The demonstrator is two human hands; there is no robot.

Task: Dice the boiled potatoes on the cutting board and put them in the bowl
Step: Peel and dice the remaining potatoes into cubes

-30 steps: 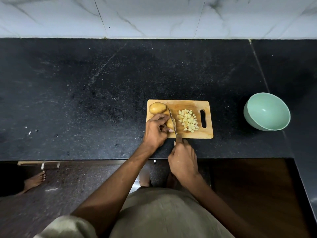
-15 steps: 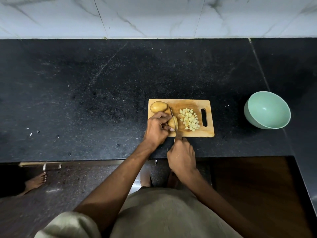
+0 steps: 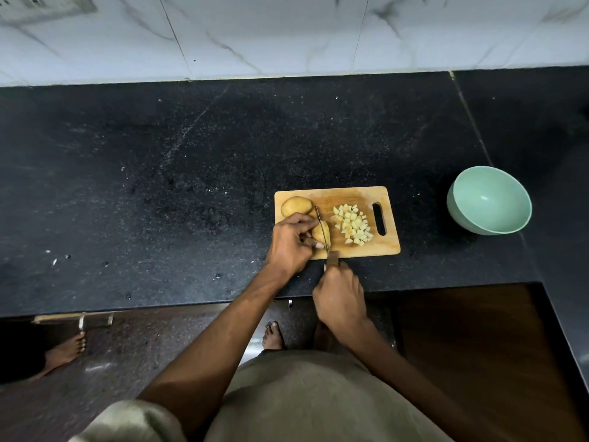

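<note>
The left hand [image 3: 291, 242] holds a potato [image 3: 320, 232] down near the front left of the cutting board [image 3: 357, 196] so it can't roll. The right hand [image 3: 339, 296] grips the knife [image 3: 322, 228], blade down across that potato, prob. mid-cut. One whole potato [image 3: 296, 206] waits at the back left corner. Cut bits [image 3: 353, 224] sit piled mid-board, near the handle end, out of the way. The green bowl [image 3: 489, 199] stands well apart to the right on the counter [image 3: 159, 186], w/ nothing in it yet.
</note>
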